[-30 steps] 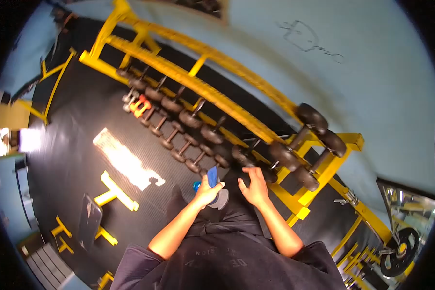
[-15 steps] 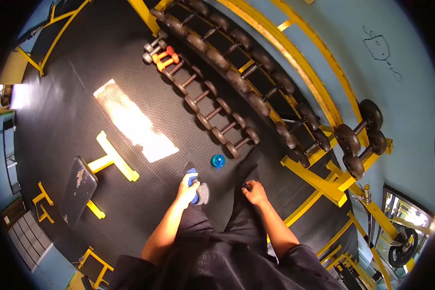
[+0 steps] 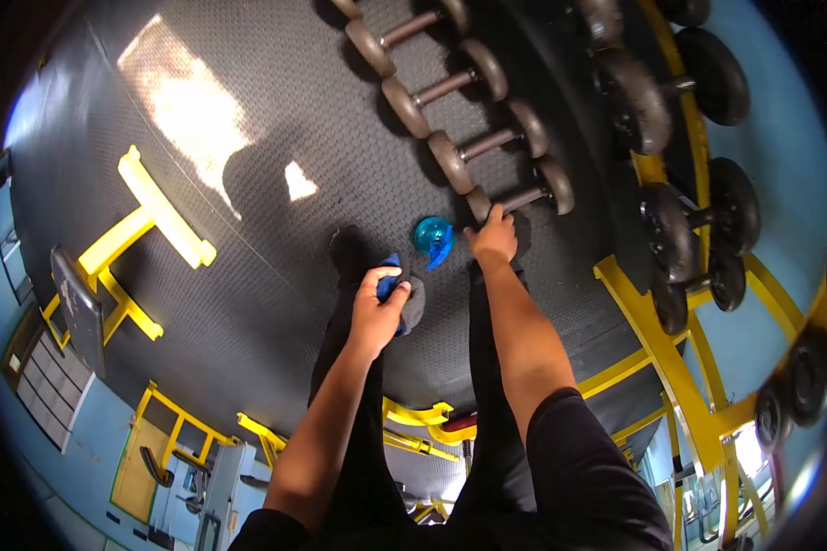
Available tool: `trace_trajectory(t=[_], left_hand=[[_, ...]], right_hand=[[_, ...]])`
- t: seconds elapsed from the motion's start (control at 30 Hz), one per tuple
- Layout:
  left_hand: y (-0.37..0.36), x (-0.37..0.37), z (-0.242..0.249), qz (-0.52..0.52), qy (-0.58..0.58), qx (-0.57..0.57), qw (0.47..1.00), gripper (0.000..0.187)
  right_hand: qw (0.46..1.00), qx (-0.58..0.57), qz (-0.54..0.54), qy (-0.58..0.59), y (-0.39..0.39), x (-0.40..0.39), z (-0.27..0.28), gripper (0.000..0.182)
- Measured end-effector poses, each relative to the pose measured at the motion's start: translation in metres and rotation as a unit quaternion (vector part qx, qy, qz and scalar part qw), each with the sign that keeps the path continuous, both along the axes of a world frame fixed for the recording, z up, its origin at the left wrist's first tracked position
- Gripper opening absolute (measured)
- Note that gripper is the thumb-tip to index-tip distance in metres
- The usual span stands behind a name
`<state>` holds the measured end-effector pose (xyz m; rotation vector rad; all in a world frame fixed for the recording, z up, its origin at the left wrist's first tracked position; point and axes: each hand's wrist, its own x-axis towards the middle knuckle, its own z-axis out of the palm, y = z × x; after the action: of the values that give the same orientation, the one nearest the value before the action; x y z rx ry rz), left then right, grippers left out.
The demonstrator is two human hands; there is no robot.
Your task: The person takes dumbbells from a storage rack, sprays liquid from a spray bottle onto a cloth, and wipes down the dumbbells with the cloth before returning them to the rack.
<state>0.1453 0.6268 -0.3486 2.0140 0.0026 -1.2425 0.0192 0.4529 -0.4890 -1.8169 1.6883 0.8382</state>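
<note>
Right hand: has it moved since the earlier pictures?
Yes. The right hand has moved toward the nearest floor dumbbell: it was clearly apart from it, and now its fingers are at the near end.

A gym: fixed dumbbells (image 3: 444, 89) line a black rubber floor (image 3: 276, 275), more fill the rack (image 3: 657, 367) at right, and a padded bench (image 3: 80, 312) stands at left.

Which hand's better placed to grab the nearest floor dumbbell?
Right, I'd say. The right hand is right at the dumbbell, though contact is unclear. The left hand is farther off and occupied with a blue-and-grey bundle.
</note>
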Motion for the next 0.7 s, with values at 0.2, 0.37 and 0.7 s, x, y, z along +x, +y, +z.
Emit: trace_trajectory(t=[0.2, 0.37, 0.7], left_hand=[[-0.001, -0.04, -0.014, 0.015, 0.015, 0.022, 1.0, 0.024], [-0.005, -0.057, -0.002, 0.022, 0.01, 0.014, 1.0, 0.022], [-0.003, -0.059, 0.057, -0.066, 0.042, 0.019, 0.997, 0.041]], right_hand=[[0.995, -0.027, 0.021, -0.095, -0.003, -0.022, -0.019, 0.047], [0.99, 0.018, 0.063, -0.123, -0.033, -0.04, 0.014, 0.049], [0.939, 0.267, 0.131, -0.172, -0.097, -0.044, 0.1, 0.078]])
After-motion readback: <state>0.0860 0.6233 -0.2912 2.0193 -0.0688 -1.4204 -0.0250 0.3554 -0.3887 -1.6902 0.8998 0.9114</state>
